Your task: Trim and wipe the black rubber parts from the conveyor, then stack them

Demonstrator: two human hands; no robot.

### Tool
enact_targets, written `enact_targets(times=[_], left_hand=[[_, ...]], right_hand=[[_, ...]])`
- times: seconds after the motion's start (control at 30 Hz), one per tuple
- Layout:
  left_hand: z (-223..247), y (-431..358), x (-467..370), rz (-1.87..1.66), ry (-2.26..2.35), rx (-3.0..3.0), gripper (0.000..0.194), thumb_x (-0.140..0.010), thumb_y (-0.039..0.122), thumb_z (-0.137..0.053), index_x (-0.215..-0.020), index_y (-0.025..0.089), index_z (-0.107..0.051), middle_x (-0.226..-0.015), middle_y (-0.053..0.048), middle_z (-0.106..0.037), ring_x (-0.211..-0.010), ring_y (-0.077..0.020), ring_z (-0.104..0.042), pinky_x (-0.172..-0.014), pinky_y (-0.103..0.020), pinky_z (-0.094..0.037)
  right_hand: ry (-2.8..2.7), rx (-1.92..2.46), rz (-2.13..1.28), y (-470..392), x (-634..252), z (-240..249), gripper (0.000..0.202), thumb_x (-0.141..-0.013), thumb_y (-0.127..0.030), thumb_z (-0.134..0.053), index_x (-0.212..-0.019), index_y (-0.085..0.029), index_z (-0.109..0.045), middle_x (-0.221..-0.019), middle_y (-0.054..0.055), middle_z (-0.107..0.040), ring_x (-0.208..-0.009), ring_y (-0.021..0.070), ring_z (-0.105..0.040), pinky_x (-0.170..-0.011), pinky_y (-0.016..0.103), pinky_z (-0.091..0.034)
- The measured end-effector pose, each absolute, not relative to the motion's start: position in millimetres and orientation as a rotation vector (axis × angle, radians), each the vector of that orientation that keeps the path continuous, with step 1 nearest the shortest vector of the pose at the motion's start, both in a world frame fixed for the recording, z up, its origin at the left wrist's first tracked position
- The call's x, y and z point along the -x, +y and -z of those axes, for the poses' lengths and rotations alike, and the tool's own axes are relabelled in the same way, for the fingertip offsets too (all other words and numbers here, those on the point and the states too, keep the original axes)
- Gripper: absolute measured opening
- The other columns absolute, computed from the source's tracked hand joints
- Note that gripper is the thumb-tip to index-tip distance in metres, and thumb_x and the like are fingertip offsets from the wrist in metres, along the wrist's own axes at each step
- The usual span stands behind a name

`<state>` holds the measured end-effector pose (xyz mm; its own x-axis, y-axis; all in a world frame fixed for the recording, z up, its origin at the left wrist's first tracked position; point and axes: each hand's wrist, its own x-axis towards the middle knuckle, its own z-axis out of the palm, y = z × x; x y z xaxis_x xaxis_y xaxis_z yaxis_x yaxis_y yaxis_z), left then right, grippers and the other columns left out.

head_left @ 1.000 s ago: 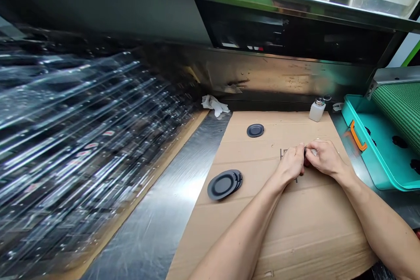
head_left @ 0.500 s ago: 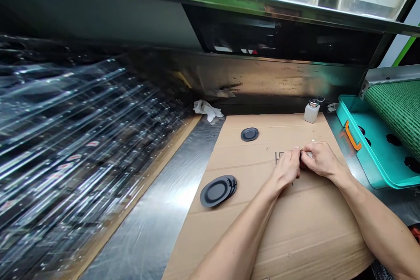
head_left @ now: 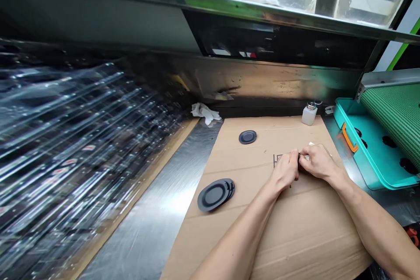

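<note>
Over the cardboard sheet (head_left: 229, 157), my left hand (head_left: 286, 169) and my right hand (head_left: 317, 162) meet with fingers closed. Between them only a dark edge of a part shows, mostly covered by the left fingers. Bits of something white, like a wipe, peek out around my right fingers; its full shape is hidden. To the left lies a small overlapping stack of black oval plates (head_left: 213, 195). A single black oval plate (head_left: 247, 137) rests farther back on the cardboard.
A small bottle with a metal top (head_left: 309, 114) stands at the cardboard's back edge. Right of it are a teal bin (head_left: 370, 170) holding several black parts and a green conveyor belt (head_left: 397, 109). Plastic-wrapped trays (head_left: 82, 148) fill the left side; a crumpled white cloth (head_left: 206, 113) lies behind.
The view has shifted slightly, so everything sits a little lower and further left. My hands stay together, and the dark part between them shows less than before.
</note>
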<state>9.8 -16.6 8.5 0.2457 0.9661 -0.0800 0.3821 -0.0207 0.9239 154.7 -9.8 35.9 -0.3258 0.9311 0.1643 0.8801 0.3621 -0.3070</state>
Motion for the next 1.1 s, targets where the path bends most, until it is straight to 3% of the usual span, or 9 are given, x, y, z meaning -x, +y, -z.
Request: enact_targets(times=[0.37, 0.5, 0.63, 0.83, 1.0, 1.1], left_hand=[[-10, -20, -13, -0.818, 1.272, -1.631, 0.064, -0.1, 0.047, -0.023, -0.046, 0.022, -0.049, -0.044, -0.004, -0.055, -0.056, -0.018, -0.058, -0.072, -0.03, -0.045], [-11, -10, -11, -0.833, 1.218, -1.18, 0.06, -0.099, 0.052, -0.027, -0.057, 0.018, -0.053, -0.045, -0.004, -0.052, -0.045, -0.0136, -0.049, -0.048, -0.024, -0.039], [-19, 6, 2, -0.72, 0.856, -0.41, 0.057, -0.101, 0.048, -0.016, -0.082, 0.012, -0.055, -0.065, -0.01, -0.062, -0.042, -0.0092, -0.046, -0.032, -0.016, -0.025], [-25, 15, 15, -0.725, 0.696, -0.07, 0.054, -0.101, 0.05, -0.017, -0.101, 0.008, -0.051, -0.083, -0.02, -0.066, -0.047, -0.0124, -0.056, -0.031, -0.016, -0.037], [-25, 14, 14, -0.733, 0.675, -0.043, 0.053, -0.101, 0.05, -0.019, -0.104, 0.008, -0.051, -0.095, -0.025, -0.067, -0.049, -0.0124, -0.058, -0.03, -0.017, -0.039], [-23, 15, 15, -0.727, 0.676, -0.062, 0.054, -0.101, 0.05, -0.018, -0.104, 0.008, -0.051, -0.099, -0.027, -0.067, -0.05, -0.013, -0.058, -0.031, -0.018, -0.04]], right_hand=[[-2.253, 1.6, -0.225, -11, -154, -35, 0.026, -0.086, -0.022, -0.052, -0.062, -0.022, -0.062, -0.062, 0.002, -0.066, -0.06, 0.0152, -0.055, -0.06, 0.026, -0.031], [-2.205, 1.524, -0.314, -8, -155, -30, 0.025, -0.084, -0.02, -0.053, -0.062, -0.021, -0.064, -0.062, 0.001, -0.066, -0.062, 0.0153, -0.059, -0.06, 0.025, -0.034], [-1.908, 1.368, -0.314, -4, -158, -30, 0.023, -0.087, -0.025, -0.053, -0.074, -0.02, -0.072, -0.073, 0.002, -0.072, -0.07, 0.0154, -0.064, -0.067, 0.023, -0.042], [-1.782, 1.406, -0.201, 5, -166, -28, 0.023, -0.085, -0.032, -0.058, -0.077, -0.018, -0.074, -0.069, 0.001, -0.07, -0.063, 0.0149, -0.061, -0.062, 0.024, -0.043], [-1.818, 1.412, -0.135, 4, -163, -28, 0.024, -0.086, -0.031, -0.057, -0.074, -0.018, -0.074, -0.064, 0.0, -0.067, -0.059, 0.0135, -0.059, -0.059, 0.023, -0.041], [-1.839, 1.417, -0.072, 4, -165, -29, 0.025, -0.087, -0.032, -0.056, -0.077, -0.019, -0.074, -0.07, 0.002, -0.071, -0.063, 0.0151, -0.062, -0.062, 0.024, -0.043]])
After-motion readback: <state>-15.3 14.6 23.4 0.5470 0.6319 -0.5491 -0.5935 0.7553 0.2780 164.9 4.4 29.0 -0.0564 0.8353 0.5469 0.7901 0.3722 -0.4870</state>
